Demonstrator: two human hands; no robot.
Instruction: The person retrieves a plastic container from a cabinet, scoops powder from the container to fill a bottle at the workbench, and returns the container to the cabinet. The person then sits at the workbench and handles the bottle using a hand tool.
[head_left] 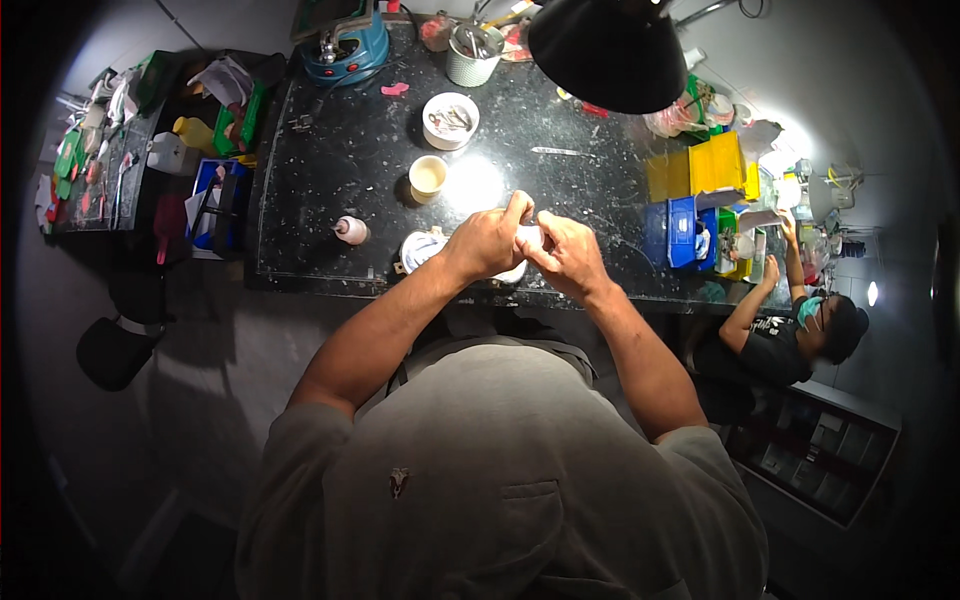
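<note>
Both forearms bent inward, meeting over near edge of table point(330, 190). Left hand point(488, 240) and right hand point(566, 252) pressed together, fingers curled tight, pinching small white object point(528, 236) between them, above the table's front edge. Table dark, speckled, stone-like. Round cream cup point(428, 178) behind the hands; white bowl point(450, 120) further back; black lamp shade point(608, 50) overhead.

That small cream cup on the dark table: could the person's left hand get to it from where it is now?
Probably yes. The cup stands just beyond the left hand with bare table between them, but both hands hold a small white thing, so it must let go first.
</note>
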